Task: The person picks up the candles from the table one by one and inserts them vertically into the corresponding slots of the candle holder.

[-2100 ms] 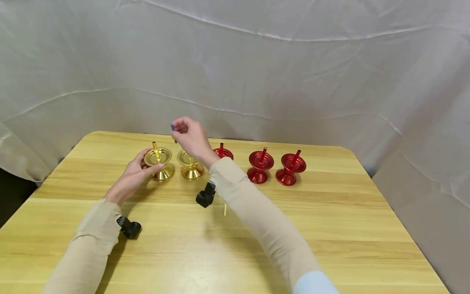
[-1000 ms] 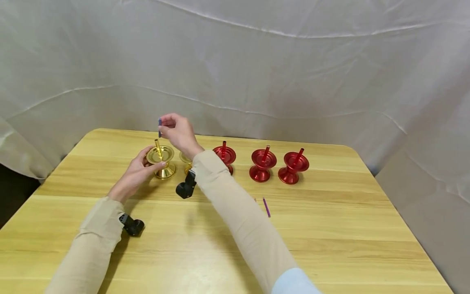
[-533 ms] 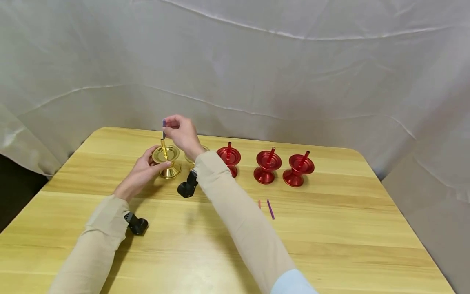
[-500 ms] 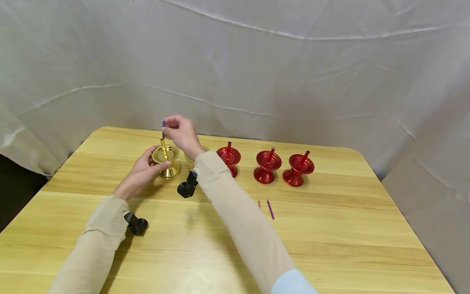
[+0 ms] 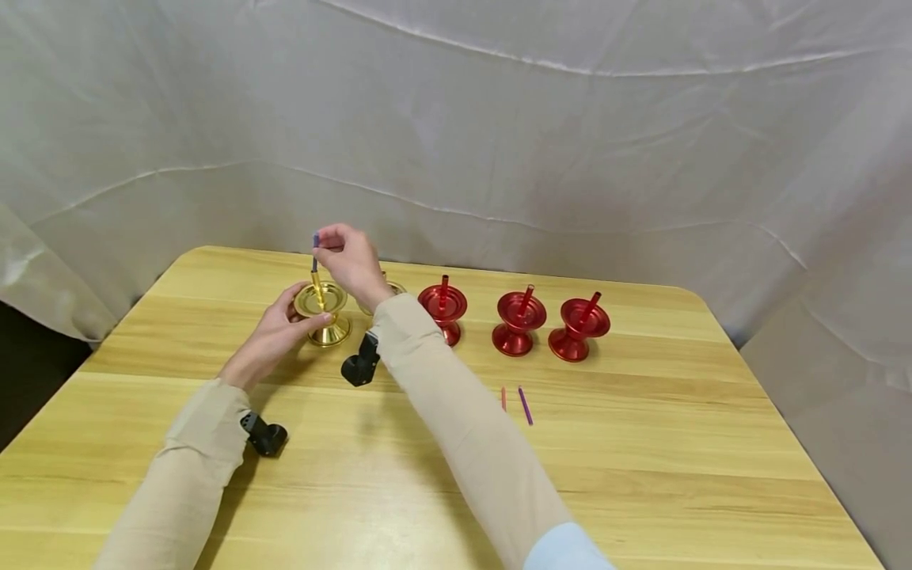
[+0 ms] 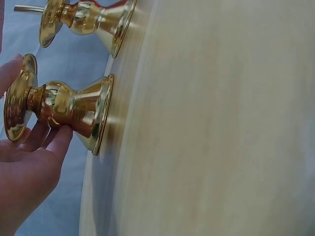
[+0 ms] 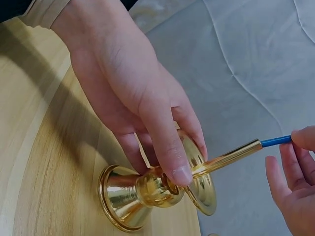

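while the table [image 5: 641, 475] was occupied, right of the leftmost gold holder [image 5: 330, 333], by three red holders [image 5: 511, 342], that gold holder was gripped by the left hand [image 5: 273, 332]; by the right hand [image 5: 354, 263], a blue stick [image 7: 275, 141] was pinched at its tube's [image 7: 234, 158] mouth.

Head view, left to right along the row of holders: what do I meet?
Shiny gold metallic pedestal holder held by the left hand, second gold holder partly hidden, leftmost shiny red metallic pedestal holder, middle red holder, rightmost red holder.
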